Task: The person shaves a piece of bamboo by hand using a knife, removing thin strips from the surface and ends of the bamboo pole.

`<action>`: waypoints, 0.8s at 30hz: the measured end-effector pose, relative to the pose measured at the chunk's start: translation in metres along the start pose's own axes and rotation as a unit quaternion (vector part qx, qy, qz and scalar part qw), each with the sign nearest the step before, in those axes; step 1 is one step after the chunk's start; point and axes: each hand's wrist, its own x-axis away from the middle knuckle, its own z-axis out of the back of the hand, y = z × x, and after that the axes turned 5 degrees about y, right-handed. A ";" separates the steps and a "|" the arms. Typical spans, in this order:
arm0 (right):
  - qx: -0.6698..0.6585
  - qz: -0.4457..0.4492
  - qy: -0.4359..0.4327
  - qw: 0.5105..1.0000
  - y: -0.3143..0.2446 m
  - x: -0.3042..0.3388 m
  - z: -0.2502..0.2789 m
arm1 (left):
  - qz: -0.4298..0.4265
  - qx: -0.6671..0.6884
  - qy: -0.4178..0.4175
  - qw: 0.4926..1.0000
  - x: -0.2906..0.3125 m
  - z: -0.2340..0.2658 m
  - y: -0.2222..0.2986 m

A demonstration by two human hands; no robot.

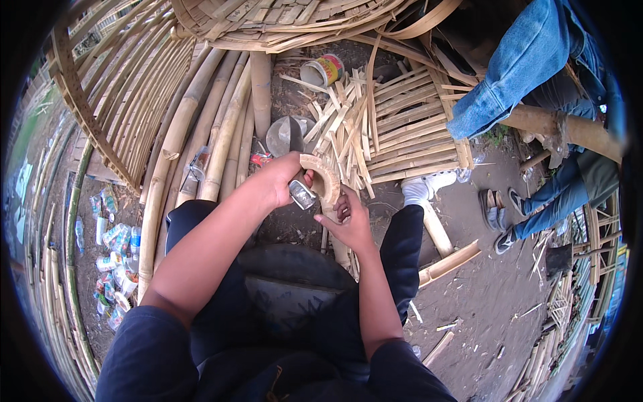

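My left hand (287, 175) grips a short, curved piece of bamboo (324, 179) by its upper side, above the middle of my lap. The piece bends like a half ring, with its pale cut edge showing. A silver-coloured watch (303, 194) is on my left wrist. My right hand (349, 220) is closed at the lower end of the same piece, fingers curled and thumb pointing left. Part of that hold is hidden by the fingers. Below the hands a bamboo length (340, 249) stands between my knees, partly covered.
Long bamboo poles (224, 134) lie along my left, beside a slatted bamboo frame (127, 87). Ahead are a heap of split sticks (341, 127), a tub (323, 70) and a slatted panel (415, 120). A person in a denim sleeve (516, 60) is at right. Litter (117, 248) lies left.
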 end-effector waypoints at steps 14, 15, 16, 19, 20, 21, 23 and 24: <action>0.098 0.144 0.194 0.965 -0.008 0.004 0.020 | -0.076 0.021 0.197 0.977 -0.075 -0.040 -0.051; 0.087 0.150 0.202 0.964 -0.012 0.002 0.023 | -0.068 0.012 0.189 0.980 -0.076 -0.043 -0.050; 0.074 0.155 0.201 0.964 -0.012 0.000 0.028 | -0.060 0.002 0.181 0.982 -0.077 -0.046 -0.050; 0.049 0.120 0.157 0.979 -0.032 -0.002 0.042 | -0.074 -0.013 0.180 0.981 -0.084 -0.041 -0.046; 0.058 0.105 0.156 0.980 -0.039 -0.003 0.044 | -0.085 -0.015 0.183 0.979 -0.087 -0.037 -0.044; 0.070 0.088 0.158 0.981 -0.043 -0.003 0.048 | -0.075 -0.017 0.197 0.977 -0.085 -0.043 -0.044; 0.092 0.089 0.196 0.972 -0.037 -0.006 0.048 | -0.056 -0.019 0.226 0.972 -0.084 -0.058 -0.049; 0.103 0.109 0.236 0.960 -0.029 -0.010 0.047 | -0.061 -0.018 0.236 0.970 -0.086 -0.065 -0.051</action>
